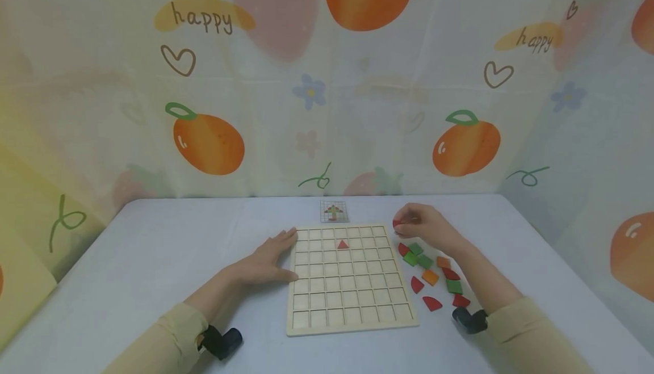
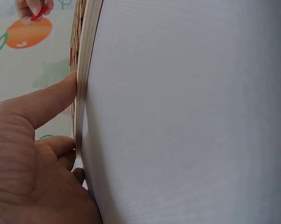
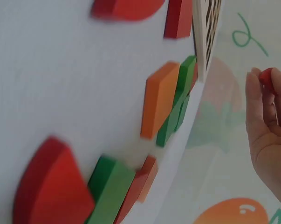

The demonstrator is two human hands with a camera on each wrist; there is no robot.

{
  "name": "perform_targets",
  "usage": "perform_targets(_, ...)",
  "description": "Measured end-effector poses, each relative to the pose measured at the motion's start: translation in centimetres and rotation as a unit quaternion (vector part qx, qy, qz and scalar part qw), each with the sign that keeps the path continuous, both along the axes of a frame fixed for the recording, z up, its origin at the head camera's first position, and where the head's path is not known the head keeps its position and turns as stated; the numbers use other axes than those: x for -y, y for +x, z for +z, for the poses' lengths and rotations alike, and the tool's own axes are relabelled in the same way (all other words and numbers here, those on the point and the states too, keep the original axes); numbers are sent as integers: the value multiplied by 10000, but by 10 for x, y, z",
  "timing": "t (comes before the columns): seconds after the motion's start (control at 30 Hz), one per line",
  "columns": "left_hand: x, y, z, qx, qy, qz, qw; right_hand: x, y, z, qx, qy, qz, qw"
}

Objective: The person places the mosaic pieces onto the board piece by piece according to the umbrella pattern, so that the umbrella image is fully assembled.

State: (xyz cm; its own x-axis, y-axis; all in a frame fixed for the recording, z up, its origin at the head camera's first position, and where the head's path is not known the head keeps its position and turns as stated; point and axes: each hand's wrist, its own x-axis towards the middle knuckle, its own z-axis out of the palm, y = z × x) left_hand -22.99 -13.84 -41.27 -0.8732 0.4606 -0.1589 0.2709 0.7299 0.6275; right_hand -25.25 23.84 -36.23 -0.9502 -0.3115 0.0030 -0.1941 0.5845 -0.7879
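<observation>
A wooden grid board (image 1: 352, 300) lies on the table, with one red triangle block (image 1: 342, 244) near its top. My left hand (image 1: 263, 260) rests against the board's left edge, its fingers and thumb extended along it. At the board's top right corner my right hand (image 1: 424, 226) pinches a red block (image 3: 267, 80) between thumb and fingers; its exact shape is mostly covered. In the right wrist view the hand is raised off the table surface. Red quarter-round blocks (image 1: 432, 303), green square blocks (image 1: 454, 286) and orange square blocks (image 1: 430, 277) lie loose under the right forearm.
Behind the board lies a small pattern card (image 1: 334, 211) showing a coloured figure on a grid. The white table (image 1: 168, 249) reaches back to a printed cloth backdrop (image 1: 276, 124). Loose blocks sit close along the board's right side.
</observation>
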Motion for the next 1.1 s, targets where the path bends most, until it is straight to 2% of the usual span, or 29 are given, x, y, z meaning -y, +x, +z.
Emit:
perform_targets(0.13,0,0,-1,-21,2,-20,10000,11,0,1,137,-202,119,9996)
perform_targets(0.37,-1,0,-1,-31,-12,2,10000,25,2,4,26,-19,257,9997)
perform_targets(0.53,-1,0,-1,-44,-18,-13,10000,38,2,7,-108,149,73,9998)
perform_targets(0.7,0,0,0,-48,11,-62,10000,49,0,6,-38,37,85,10000)
perform_targets(0.83,0,0,0,-46,19,-85,10000,57,-3,6,34,81,258,9996)
perform_targets(0.97,0,0,0,-49,32,-94,9999,64,-6,8,279,257,468,9982)
perform_targets(1.1,1,0,0,-52,49,-103,9999,68,-7,9,499,414,848,9943)
